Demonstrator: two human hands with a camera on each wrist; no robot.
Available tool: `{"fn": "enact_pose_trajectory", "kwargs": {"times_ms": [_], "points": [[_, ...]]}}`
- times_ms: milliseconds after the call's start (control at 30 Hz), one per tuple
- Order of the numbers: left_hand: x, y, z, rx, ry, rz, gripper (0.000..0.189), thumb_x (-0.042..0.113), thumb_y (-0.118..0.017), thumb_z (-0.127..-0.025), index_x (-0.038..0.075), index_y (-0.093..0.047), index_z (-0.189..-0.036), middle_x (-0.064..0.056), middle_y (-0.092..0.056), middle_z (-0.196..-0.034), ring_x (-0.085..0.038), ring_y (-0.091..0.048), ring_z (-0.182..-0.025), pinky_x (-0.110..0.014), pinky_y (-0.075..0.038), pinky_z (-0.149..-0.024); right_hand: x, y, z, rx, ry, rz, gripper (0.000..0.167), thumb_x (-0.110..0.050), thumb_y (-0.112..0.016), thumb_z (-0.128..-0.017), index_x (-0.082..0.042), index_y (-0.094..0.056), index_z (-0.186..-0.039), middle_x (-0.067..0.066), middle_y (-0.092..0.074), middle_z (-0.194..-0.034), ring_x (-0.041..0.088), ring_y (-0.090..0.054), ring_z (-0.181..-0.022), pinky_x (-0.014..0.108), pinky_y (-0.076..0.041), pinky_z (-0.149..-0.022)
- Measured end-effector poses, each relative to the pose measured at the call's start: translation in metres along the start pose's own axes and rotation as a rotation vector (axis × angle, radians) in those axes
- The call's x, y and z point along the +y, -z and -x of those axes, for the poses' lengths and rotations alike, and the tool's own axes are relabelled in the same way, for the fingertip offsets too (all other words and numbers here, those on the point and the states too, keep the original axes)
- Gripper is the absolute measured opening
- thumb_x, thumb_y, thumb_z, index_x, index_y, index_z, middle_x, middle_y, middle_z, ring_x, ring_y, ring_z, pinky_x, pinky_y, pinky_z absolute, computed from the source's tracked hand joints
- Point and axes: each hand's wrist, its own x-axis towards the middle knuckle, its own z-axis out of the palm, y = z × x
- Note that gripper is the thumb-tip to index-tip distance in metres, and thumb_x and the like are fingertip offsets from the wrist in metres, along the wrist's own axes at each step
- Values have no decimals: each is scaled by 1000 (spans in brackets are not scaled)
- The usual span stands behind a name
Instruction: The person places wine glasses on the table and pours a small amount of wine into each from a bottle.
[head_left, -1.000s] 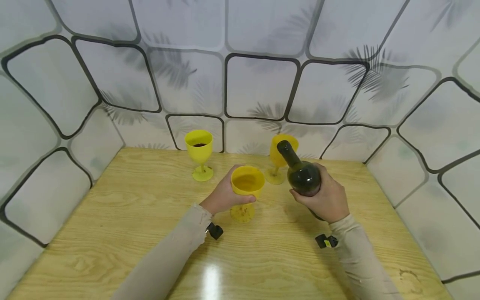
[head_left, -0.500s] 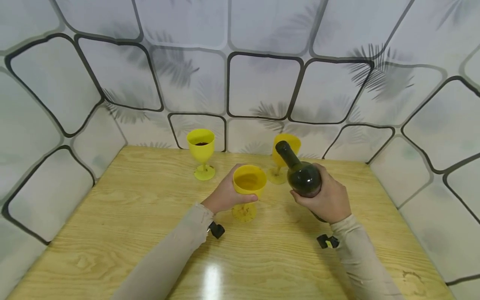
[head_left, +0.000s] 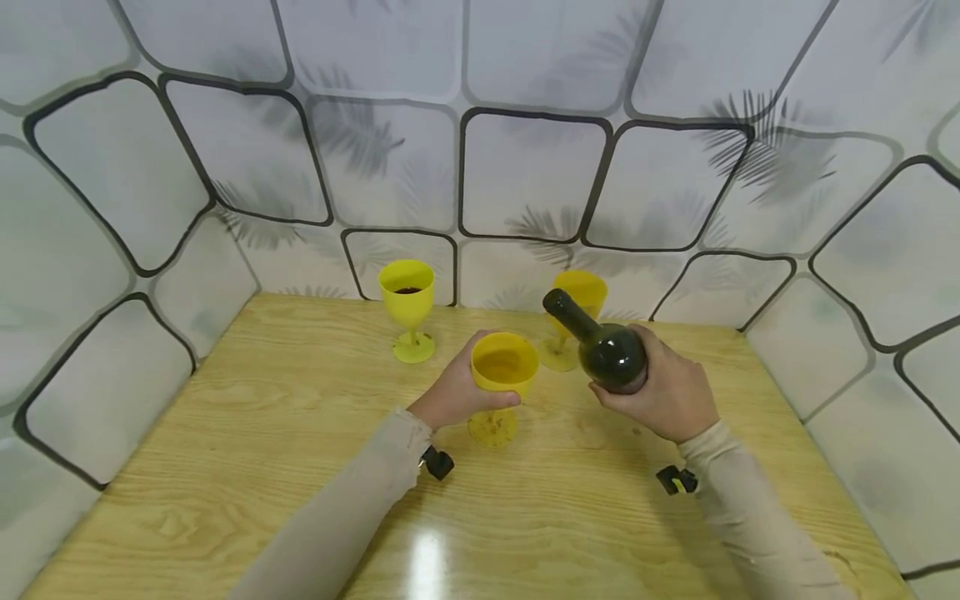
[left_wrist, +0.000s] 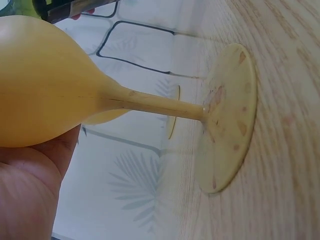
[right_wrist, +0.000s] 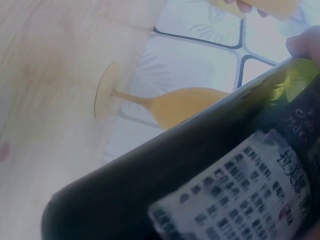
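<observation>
My left hand (head_left: pixel 468 392) grips the bowl of a yellow goblet (head_left: pixel 504 358), thumb across its near side. The goblet is upright, its inside shows plain yellow, and its stained foot (left_wrist: pixel 227 120) appears to rest on the tabletop in the left wrist view. My right hand (head_left: pixel 667 392) holds a dark green wine bottle (head_left: pixel 613 357) around its body, the neck tilted up and leftward. The bottle's mouth is to the upper right of the goblet's rim, apart from it. A white printed label (right_wrist: pixel 235 195) shows on the bottle in the right wrist view.
A second yellow goblet (head_left: pixel 407 302) with dark liquid stands at the back left. A third goblet (head_left: pixel 585 290) stands behind the bottle, partly hidden by it. The wooden table (head_left: pixel 247 433) meets patterned walls (head_left: pixel 540 175) at the back and sides.
The bottle's neck has tipped further left and slightly down toward the held goblet, while my right hand has shifted a little right. My left hand keeps its hold on the goblet.
</observation>
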Motion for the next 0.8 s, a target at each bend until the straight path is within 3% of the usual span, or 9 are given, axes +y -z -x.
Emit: {"fn": "enact_pose_trajectory", "kwargs": {"times_ms": [400, 800], "points": [[0, -1, 0, -5, -5, 37, 79, 10, -87, -82, 22, -42, -147, -5, -58, -134, -24, -58, -118, -43, -50, -103, 2, 10, -13, -65, 99, 88, 85, -49, -89, -62, -6, -58, -128, 15, -74, -99, 33, -71, -67, 51, -56, -51], [0, -1, 1, -4, -6, 12, 80, 13, -87, -82, 21, -41, -148, -3, -58, -134, -23, -58, -118, -43, -50, -103, 3, 23, -25, -144, 185, 165, 85, -48, -91, -62, -5, -57, -126, 16, -73, -88, 31, -70, -65, 50, -55, -49]]}}
